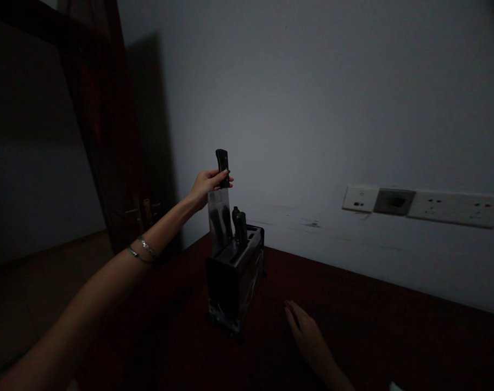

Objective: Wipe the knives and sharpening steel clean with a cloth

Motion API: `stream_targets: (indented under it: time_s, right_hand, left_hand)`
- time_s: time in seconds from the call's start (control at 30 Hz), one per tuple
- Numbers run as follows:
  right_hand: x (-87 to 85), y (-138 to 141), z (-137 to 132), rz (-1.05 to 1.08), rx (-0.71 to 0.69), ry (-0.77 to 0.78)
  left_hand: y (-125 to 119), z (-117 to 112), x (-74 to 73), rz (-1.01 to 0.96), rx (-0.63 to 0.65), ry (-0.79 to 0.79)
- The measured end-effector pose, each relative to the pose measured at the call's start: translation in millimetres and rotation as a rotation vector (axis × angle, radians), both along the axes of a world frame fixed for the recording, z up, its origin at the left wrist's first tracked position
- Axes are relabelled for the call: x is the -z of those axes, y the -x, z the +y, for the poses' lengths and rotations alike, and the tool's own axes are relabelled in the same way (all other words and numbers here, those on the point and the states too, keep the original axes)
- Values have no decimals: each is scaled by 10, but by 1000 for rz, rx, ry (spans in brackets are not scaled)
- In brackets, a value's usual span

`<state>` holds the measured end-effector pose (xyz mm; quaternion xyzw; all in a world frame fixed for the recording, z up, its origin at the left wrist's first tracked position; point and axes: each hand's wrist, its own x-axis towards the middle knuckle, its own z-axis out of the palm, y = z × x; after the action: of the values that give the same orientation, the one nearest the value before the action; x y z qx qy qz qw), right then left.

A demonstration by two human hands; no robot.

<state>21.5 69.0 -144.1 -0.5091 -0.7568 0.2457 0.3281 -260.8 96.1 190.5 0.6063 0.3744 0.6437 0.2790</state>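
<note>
Cleaver (219,202): upright in the left hand's grasp; its broad blade runs down below the fingers to the top of the knife block (224,288); the lower end seems to sit in a slot, though dim light hides how deep.

Left hand (208,183): grasping the lower part of the cleaver's grip (222,158) between thumb and fingers, just above the metal.

Right hand (306,328): released, fingers loosely stretched, low over the counter (344,282); nothing visible in it; the knife block is near, to its left.

Slot work: a straight, vertical path in line with the slot should serve best, up or down; a tilt would probably bind the blade or scrape the rim; a fuller hold, higher up, would likely steady the weight.

Bracing: the narrow knife block could rock; the right hand might steady its side wall, well clear of the edge.

Neighbours: two dark handles (242,228) stand below and right of the left hand; best not knocked.

Blade: wide, flat, grey, faintly shiny; dark streaks on it are probably reflections.

Grip: black, flaring slightly above the left hand.
</note>
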Motion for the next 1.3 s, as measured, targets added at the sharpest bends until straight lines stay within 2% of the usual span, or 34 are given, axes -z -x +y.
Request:
stream_targets:
  time_s: [0.43,0.77,0.97,1.3]
  right_hand:
    - [15,0,11,-5,7,-9]
    - [30,-7,15,-22,-6,-9]
    - [38,-7,16,-2,4,-32]
    - [19,-11,3,-12,2,-32]
  left_hand:
    - [-18,16,-3,-5,-25,6]
    - [-4,42,53,18,-23,26]
    - [23,-10,120,54,-29,49]
    - [88,-71,315,112,-3,124]
